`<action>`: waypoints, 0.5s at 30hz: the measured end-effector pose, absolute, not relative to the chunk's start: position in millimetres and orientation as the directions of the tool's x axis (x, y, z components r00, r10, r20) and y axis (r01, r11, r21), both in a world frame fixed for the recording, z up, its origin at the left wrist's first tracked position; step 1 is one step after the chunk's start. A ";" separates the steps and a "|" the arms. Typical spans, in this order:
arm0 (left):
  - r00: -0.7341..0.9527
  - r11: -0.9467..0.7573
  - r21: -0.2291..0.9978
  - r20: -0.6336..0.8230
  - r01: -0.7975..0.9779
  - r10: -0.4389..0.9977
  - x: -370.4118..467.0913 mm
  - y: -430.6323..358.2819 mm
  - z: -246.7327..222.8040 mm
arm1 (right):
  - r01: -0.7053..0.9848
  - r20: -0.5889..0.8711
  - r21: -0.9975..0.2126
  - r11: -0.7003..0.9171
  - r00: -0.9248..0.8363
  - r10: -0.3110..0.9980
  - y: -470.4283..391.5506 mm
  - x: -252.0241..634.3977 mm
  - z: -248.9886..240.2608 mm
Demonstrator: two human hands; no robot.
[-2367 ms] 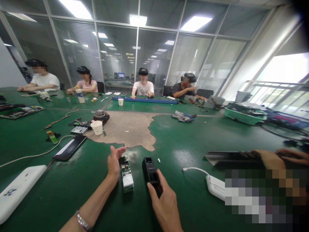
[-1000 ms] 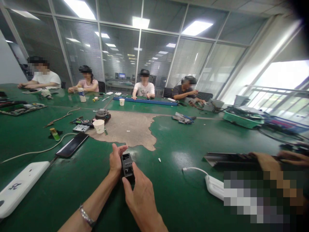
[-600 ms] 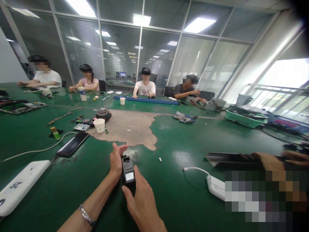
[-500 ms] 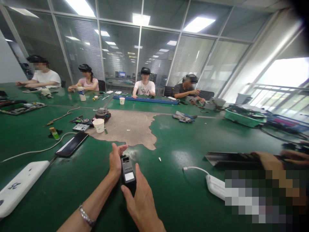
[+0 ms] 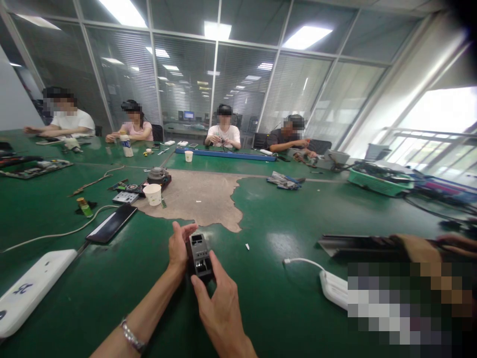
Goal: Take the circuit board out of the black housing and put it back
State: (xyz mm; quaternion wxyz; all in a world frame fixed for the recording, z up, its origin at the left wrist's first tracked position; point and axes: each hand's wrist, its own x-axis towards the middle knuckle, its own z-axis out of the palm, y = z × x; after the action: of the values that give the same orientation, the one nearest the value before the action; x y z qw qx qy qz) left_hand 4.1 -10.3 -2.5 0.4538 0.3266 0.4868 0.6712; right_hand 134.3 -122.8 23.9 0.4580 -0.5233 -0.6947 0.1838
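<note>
Between hands (image 5: 223, 303): oblong black casing (image 5: 201, 254) with rectangular openings (image 5: 202, 266).

Clearance around the black case: widest to the right, partial to the left.
On the tabletop (image 5: 272, 298), the left hand (image 5: 181, 248) bars the left side of the black case (image 5: 200, 254); the right hand (image 5: 222, 303) bars its right and near sides. Right lane: bare surface runs toward the far edge, passing a white scrap (image 5: 247, 246); the white cable unit (image 5: 332, 289) and dark rail (image 5: 354, 244) bound it toward the right edge. Left lane: bare surface separates the left forearm from the white power bank (image 5: 35, 293), closed farther on by the phone (image 5: 112, 223). Ahead, the tan patch (image 5: 204, 199) is passable; the paper cup (image 5: 153, 194) obstructs its left margin.
</note>
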 end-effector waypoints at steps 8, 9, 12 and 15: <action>-0.400 -0.106 0.955 -0.014 -0.276 0.917 5.2 -9.2 -3.5 | 0.495 0.388 -0.813 0.305 0.071 0.919 -104.1 175.7 41.4; -0.398 -0.109 0.955 -0.010 -0.275 0.917 5.2 -9.3 -3.6 | 0.492 0.363 -0.825 0.277 0.087 0.928 -102.9 181.6 38.1; -0.405 -0.113 0.955 -0.007 -0.272 0.914 5.1 -9.6 -3.8 | 0.489 0.292 -0.849 0.200 0.119 0.949 -102.7 196.2 25.6; -0.407 -0.115 0.959 0.000 -0.258 0.913 5.2 -10.1 -3.8 | 0.517 0.250 -0.843 0.151 0.128 0.960 -104.6 205.9 13.1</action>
State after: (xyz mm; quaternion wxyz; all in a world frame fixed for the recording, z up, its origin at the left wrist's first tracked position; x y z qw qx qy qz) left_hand 5.2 -10.1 -3.8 0.4359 0.3260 0.5026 0.6716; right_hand 205.9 -104.6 13.1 0.4478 -0.6029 -0.6123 0.2470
